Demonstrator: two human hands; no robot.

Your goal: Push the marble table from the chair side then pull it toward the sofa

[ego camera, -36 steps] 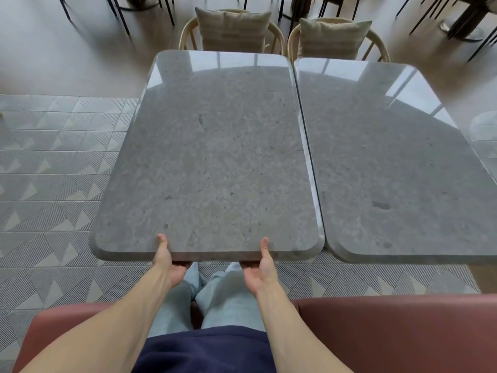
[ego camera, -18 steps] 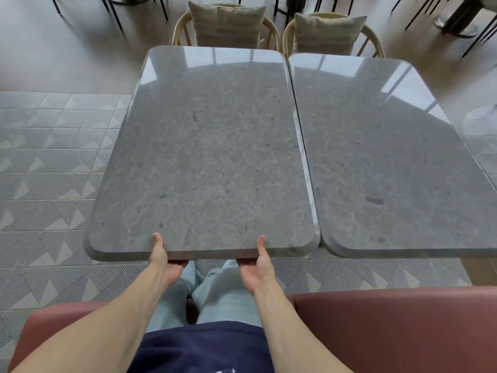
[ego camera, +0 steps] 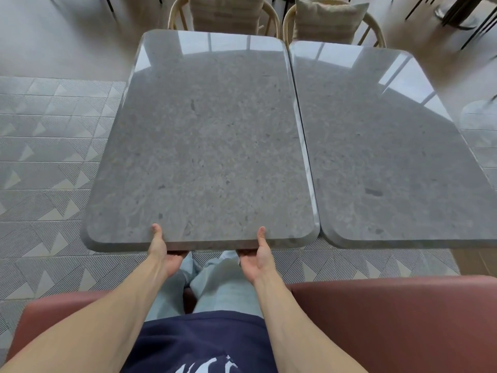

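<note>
Since a second ago the marble table (ego camera: 201, 146) has slid a little nearer the sofa (ego camera: 398, 316), its far edge drawing off from the left chair (ego camera: 223, 14) while the neighbouring table (ego camera: 390, 146) has kept its place, so the two near edges now sit almost level. The pull toward the sofa looks close to finished. To do it well, both arms should draw evenly so the heavy top does not swing into the neighbouring table just beside it, and should stop short of the knees beneath. The left hand (ego camera: 164, 254) and right hand (ego camera: 255, 255) clamp the near edge: thumbs lie flat on the surface, while the fingers curl underneath, out of sight, pinching the slab.
</note>
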